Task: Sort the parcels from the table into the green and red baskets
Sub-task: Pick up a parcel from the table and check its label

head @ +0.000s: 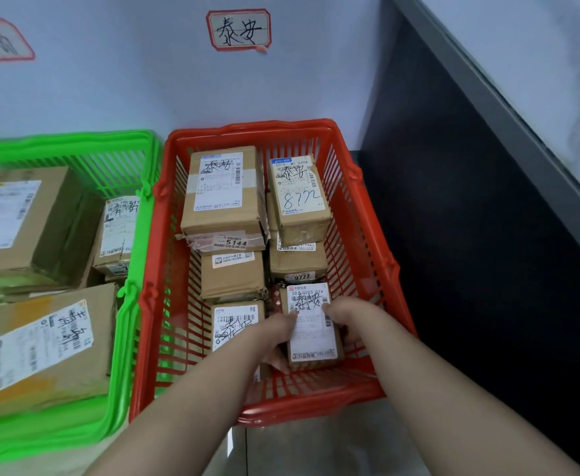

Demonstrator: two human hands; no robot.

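Observation:
Both my hands reach into the red basket [360,214] and grip a small brown parcel [312,338] with a white label at its near right corner. My left hand [278,338] holds the parcel's left side, and my right hand [345,319] holds its right side. Several other brown parcels [223,194] fill the red basket behind and beside it. The green basket [123,338] stands to the left with several larger parcels [41,341] inside.
A white wall rises behind the baskets, with a red-bordered handwritten label [238,29] above the red basket and another label [0,39] at far left. A dark panel [488,235] stands to the right of the red basket. Grey floor shows below.

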